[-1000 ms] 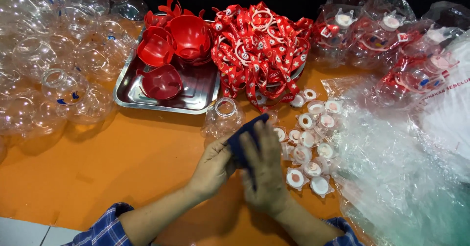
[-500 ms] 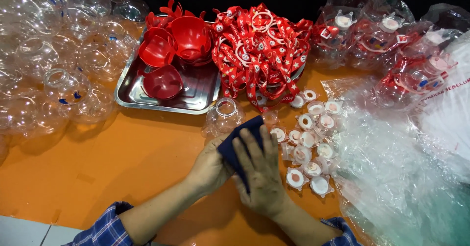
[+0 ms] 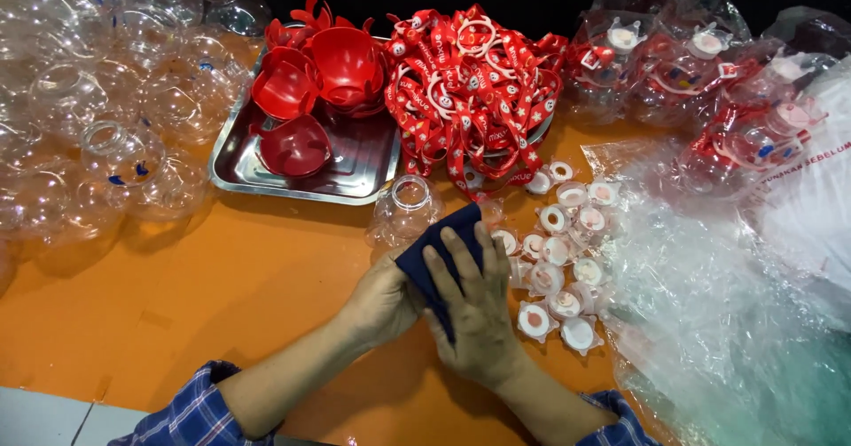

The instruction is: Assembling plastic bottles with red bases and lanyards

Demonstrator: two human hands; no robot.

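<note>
Orange table [image 3: 177, 322] was under both hands in the head view. Right hand [image 3: 474, 309] lay flat, fingers spread, on a dark blue cloth [image 3: 439, 246]; left hand [image 3: 381, 300] gripped its near-left edge. Its long axis ran up-right toward a clear bottle [image 3: 403, 211].

Steel tray [image 3: 355, 176] on orange table [image 3: 177, 295], holding red cups [image 3: 315, 87]. Heap of red straps [image 3: 470, 87] at its right edge. Clear globes [image 3: 106, 109] piled left. White caps [image 3: 558, 251] scattered centre-right. Bagged globes [image 3: 709, 82] and plastic sheeting [image 3: 709, 313] right.
</note>
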